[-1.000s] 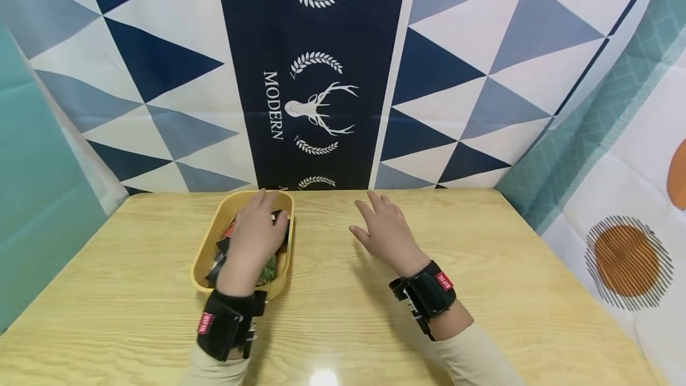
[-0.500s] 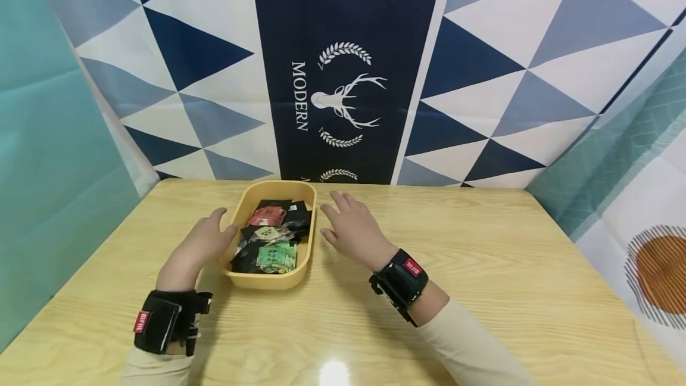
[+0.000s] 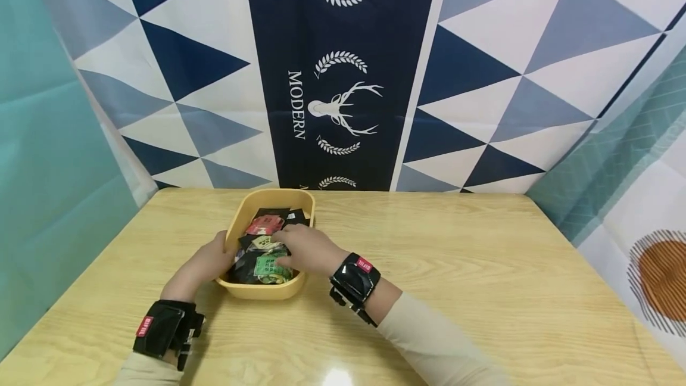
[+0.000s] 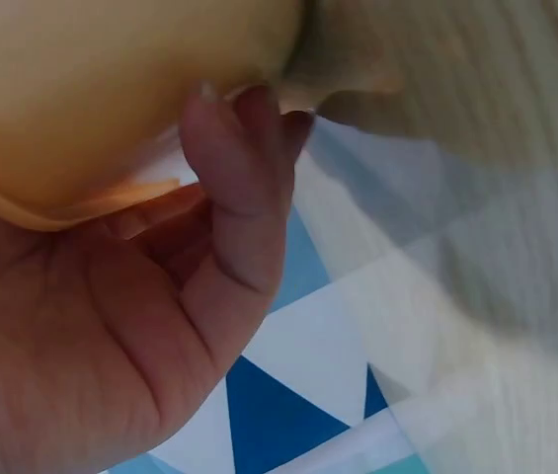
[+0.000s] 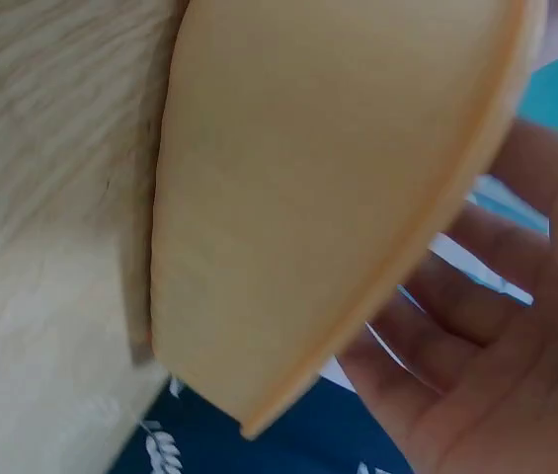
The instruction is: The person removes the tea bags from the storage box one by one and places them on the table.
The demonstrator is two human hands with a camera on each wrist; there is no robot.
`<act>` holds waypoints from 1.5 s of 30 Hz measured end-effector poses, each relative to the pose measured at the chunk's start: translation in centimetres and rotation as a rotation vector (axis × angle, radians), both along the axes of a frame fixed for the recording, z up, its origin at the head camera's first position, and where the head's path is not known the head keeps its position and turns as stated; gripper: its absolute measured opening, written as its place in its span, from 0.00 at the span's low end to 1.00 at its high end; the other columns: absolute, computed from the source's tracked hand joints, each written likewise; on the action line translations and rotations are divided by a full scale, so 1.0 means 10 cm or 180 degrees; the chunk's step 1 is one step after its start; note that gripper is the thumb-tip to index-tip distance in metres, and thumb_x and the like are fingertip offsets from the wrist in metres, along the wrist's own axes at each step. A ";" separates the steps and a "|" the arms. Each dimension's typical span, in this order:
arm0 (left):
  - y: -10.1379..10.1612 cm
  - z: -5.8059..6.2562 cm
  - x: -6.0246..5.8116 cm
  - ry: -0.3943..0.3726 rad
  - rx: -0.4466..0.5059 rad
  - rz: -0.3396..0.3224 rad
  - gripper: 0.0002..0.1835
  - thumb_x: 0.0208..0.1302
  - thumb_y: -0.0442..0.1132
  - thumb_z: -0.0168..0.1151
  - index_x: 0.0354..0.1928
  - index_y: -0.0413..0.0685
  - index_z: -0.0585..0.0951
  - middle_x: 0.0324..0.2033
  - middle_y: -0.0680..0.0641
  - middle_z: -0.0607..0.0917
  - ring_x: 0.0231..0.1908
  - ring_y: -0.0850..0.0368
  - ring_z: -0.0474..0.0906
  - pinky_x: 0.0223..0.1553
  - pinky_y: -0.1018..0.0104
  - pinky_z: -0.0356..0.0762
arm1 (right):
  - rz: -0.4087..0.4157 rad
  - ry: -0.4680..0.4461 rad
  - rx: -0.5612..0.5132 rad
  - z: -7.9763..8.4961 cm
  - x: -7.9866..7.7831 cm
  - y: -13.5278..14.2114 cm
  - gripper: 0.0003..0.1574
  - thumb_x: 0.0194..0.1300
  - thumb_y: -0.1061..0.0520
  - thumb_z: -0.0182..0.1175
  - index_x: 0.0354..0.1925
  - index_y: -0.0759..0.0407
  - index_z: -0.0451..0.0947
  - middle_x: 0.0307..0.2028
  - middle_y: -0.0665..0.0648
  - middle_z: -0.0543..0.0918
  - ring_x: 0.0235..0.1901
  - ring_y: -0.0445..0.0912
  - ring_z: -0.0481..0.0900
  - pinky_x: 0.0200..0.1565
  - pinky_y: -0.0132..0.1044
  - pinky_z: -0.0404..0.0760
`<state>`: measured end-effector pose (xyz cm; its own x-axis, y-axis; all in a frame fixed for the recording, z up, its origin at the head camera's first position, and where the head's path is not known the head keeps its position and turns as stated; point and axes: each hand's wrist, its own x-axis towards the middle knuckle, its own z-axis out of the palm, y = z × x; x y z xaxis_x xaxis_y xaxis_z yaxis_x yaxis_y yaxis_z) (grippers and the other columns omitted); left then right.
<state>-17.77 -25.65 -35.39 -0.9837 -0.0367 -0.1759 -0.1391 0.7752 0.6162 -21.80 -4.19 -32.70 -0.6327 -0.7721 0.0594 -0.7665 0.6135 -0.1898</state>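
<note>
A yellow plastic basket (image 3: 262,293) sits on the table, holding small black packets with red (image 3: 265,225), pale yellow (image 3: 264,242) and green (image 3: 268,266) labels. My left hand (image 3: 206,265) grips the basket's left side; in the left wrist view its curled fingers (image 4: 244,197) lie against the outer wall (image 4: 91,99). Across the right rim reaches my right hand (image 3: 313,250), thumb and fingers spread above the yellow and green packets. Seen from the right wrist, that hand (image 5: 496,326) passes over the rim (image 5: 397,286), the wall hiding its fingertips. Whether they touch a packet I cannot tell.
The light wood table (image 3: 455,290) extends to the right of the basket. Behind it hangs a patterned cloth (image 3: 332,76) with triangles and a deer head. A teal cloth (image 3: 59,183) borders the left side, and a white one with brown circles (image 3: 664,279) the right.
My left hand has moved from over the basket to its left side and taken hold of it. My right hand has come leftward from beside the basket to over the packets.
</note>
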 end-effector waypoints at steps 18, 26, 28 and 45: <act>0.09 -0.01 0.03 0.0019 -0.0389 -0.0062 0.18 0.67 0.32 0.38 0.53 0.22 0.55 0.35 0.29 0.75 0.28 0.50 0.76 0.25 0.61 0.72 | -0.0164 0.0125 0.0396 -0.16 0.06 -0.12 0.40 0.52 0.36 0.65 0.60 0.50 0.72 0.49 0.50 0.76 0.47 0.42 0.74 0.47 0.35 0.74; 0.13 -0.02 0.01 -0.0032 -0.0579 -0.0005 0.19 0.66 0.31 0.40 0.53 0.21 0.54 0.35 0.28 0.76 0.28 0.51 0.77 0.24 0.61 0.74 | -0.0151 0.0214 0.0144 -0.18 0.05 -0.10 0.29 0.55 0.45 0.66 0.54 0.50 0.74 0.45 0.48 0.79 0.44 0.42 0.76 0.46 0.35 0.74; 0.13 -0.03 0.02 -0.0061 -0.0591 0.0021 0.20 0.66 0.31 0.40 0.54 0.21 0.54 0.34 0.29 0.76 0.27 0.51 0.77 0.23 0.62 0.73 | -0.0146 0.0165 0.0054 -0.18 0.05 -0.09 0.26 0.56 0.48 0.66 0.52 0.50 0.74 0.44 0.47 0.80 0.42 0.40 0.77 0.42 0.33 0.75; 0.13 0.00 0.04 -0.0222 -0.0698 0.0116 0.18 0.69 0.34 0.39 0.52 0.24 0.56 0.32 0.33 0.75 0.26 0.53 0.75 0.24 0.63 0.71 | -0.0440 -0.1018 -0.1135 0.26 -0.31 0.59 0.26 0.68 0.53 0.52 0.63 0.58 0.66 0.40 0.54 0.80 0.29 0.42 0.75 0.40 0.35 0.76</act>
<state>-17.37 -24.33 -35.41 -0.9668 -0.1169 -0.2275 -0.2059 0.8832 0.4213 -24.94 1.67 -30.12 -0.7574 -0.6467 0.0908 -0.5518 0.5594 -0.6185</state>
